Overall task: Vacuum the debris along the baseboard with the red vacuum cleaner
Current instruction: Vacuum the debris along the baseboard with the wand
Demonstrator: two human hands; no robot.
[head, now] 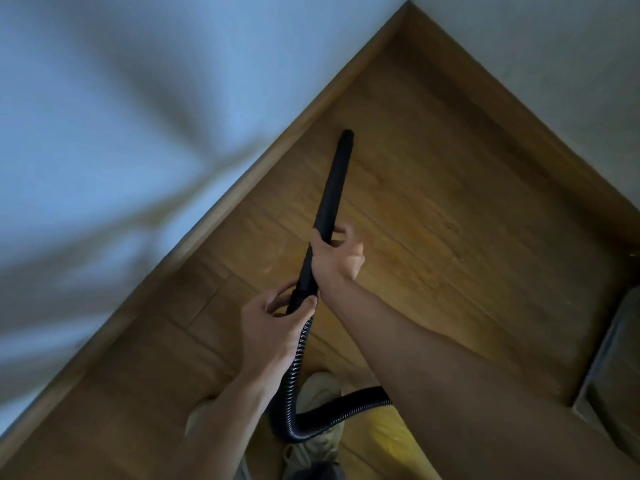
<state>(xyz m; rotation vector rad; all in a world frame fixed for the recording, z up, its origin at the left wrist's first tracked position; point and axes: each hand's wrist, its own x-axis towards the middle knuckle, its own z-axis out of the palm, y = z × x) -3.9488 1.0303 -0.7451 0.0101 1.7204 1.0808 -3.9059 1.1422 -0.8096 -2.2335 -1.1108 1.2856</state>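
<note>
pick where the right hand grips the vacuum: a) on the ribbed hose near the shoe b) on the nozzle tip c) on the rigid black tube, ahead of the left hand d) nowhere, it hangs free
C: the right hand wraps the rigid black tube farther toward the nozzle than the left hand, which holds the joint where the ribbed hose begins.

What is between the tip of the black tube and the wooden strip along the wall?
Only bare wooden floor separates the black vacuum tube's tip from the wooden baseboard, in the head view.

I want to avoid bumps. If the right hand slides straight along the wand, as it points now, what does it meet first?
The right hand would probably meet only the wand up to its tip, then the floor.
</note>
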